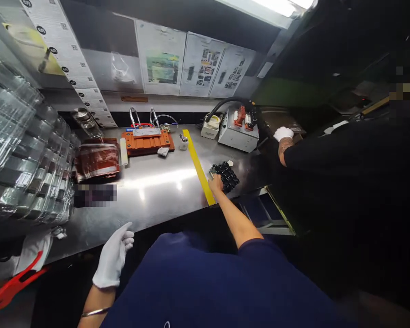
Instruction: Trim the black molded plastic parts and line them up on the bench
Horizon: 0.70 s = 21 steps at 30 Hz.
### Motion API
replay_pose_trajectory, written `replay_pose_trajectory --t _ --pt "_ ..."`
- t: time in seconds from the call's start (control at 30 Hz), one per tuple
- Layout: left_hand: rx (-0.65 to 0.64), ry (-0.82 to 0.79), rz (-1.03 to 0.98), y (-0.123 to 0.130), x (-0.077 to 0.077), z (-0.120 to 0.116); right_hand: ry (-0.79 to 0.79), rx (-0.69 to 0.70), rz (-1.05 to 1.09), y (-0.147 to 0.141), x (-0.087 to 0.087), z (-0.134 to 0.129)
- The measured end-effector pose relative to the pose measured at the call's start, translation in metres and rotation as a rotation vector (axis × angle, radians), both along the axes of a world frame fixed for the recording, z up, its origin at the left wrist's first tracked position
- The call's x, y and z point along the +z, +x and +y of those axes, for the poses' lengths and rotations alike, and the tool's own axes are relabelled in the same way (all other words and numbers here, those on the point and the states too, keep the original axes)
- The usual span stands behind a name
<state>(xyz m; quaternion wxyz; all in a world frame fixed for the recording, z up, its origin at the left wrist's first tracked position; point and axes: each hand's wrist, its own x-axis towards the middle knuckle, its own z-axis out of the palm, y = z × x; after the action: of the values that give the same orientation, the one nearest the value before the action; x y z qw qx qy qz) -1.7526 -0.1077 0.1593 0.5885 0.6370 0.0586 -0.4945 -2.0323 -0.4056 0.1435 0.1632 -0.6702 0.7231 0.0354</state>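
My left hand (113, 256), in a white glove, is raised at the table's front edge with its fingers partly curled and nothing visible in it. My right hand (216, 182) is bare and reaches to the left side of a cluster of black parts (227, 176) on the metal table (157, 205). Its fingers are closed at a small greenish piece by the cluster, too small to make out. A yellow strip (198, 168) runs along the table just left of that hand.
An orange fixture (146, 142), a small bottle (183, 142) and a grey box (239, 130) stand toward the back. Stacked clear trays (23, 146) rise at the left, near a red-handled tool (13, 289). At the right is a person in black with a gloved hand (283, 134).
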Motion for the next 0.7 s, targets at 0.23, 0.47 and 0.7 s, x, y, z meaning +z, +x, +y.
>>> replay_pose_trajectory --t 0.23,0.47,0.7 --pt "-0.151 -0.050 -0.033 -0.087 0.017 -0.032 0.063 -0.156 -0.097 -0.080 0.005 -0.028" --pt "-0.091 -0.021 -0.142 -0.134 0.024 -0.028 0.257 -0.020 -0.430 -0.052 0.006 -0.013" --pt "0.022 -0.080 -0.313 -0.137 0.042 -0.027 0.675 0.369 -0.818 0.024 0.029 0.119"
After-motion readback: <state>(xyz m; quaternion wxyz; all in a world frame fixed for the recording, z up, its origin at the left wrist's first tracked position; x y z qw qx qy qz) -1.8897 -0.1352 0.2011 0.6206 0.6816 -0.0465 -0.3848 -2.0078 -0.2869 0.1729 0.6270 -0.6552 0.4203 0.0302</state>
